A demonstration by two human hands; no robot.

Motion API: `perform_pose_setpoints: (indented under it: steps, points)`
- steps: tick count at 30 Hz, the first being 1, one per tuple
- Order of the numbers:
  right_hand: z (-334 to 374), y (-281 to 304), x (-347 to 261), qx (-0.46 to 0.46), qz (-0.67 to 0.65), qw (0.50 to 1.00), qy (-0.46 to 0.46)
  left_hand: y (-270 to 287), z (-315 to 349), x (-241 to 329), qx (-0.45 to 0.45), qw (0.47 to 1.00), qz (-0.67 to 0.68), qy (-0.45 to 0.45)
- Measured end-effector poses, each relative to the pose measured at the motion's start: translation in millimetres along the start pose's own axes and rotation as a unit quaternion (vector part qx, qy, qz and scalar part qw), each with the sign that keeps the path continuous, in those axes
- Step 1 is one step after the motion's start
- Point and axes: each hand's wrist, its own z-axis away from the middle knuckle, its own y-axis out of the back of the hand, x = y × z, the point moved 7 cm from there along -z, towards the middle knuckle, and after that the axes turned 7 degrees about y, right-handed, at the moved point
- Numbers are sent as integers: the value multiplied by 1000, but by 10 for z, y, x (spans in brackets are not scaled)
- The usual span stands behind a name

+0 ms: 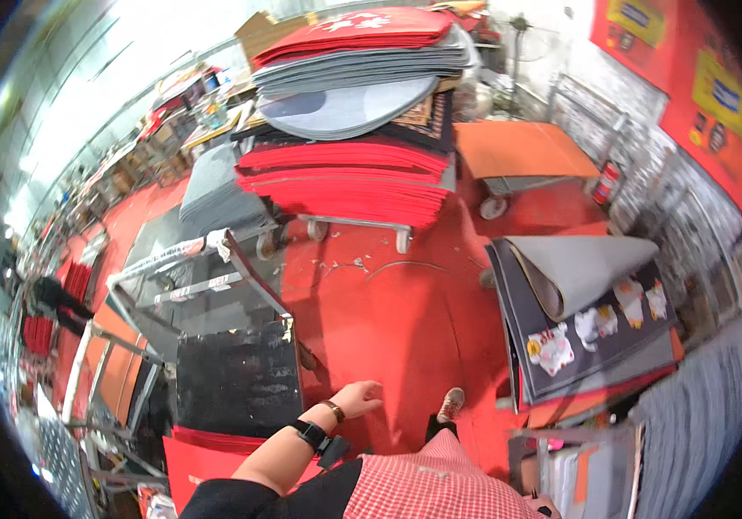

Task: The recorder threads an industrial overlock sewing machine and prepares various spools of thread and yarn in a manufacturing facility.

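My left hand (pixel 357 400) hangs above the red floor (pixel 371 324), with nothing seen in it. Its fingers are loosely bent and a little apart. A dark band and a bracelet circle that wrist. Closest to this hand is a flat cart (pixel 237 376) with a worn black deck and a grey metal handle frame. At the lower edge, right of my red checked apron (pixel 427 484), only a sliver of my right hand (pixel 546 503) shows beside something dark. Its fingers are hidden.
Ahead stands a wheeled cart stacked high with red mats (pixel 345 186) and grey mats (pixel 362 69). An orange-topped cart (pixel 526 149) is at its right. Nearer right lie dark mats with a folded-over grey one (pixel 583 264). A person (pixel 55 294) stands far left.
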Motion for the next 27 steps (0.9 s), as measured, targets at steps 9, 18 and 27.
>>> perform_pose_setpoints:
  steps: [9, 18, 27]
  points:
    - [-1845, 948, -4542, -61, 166, 955, 238, 855, -1452, 274, 37, 981, -108, 156]
    - [-3589, 1493, -6975, -72, 103, 957, 260, 2846, -3157, 1672, 336, 940, -52, -22]
    - [-4129, 1700, -7820, -43, 17, 982, 183, 4339, -4754, 3760, 416, 860, -158, -248]
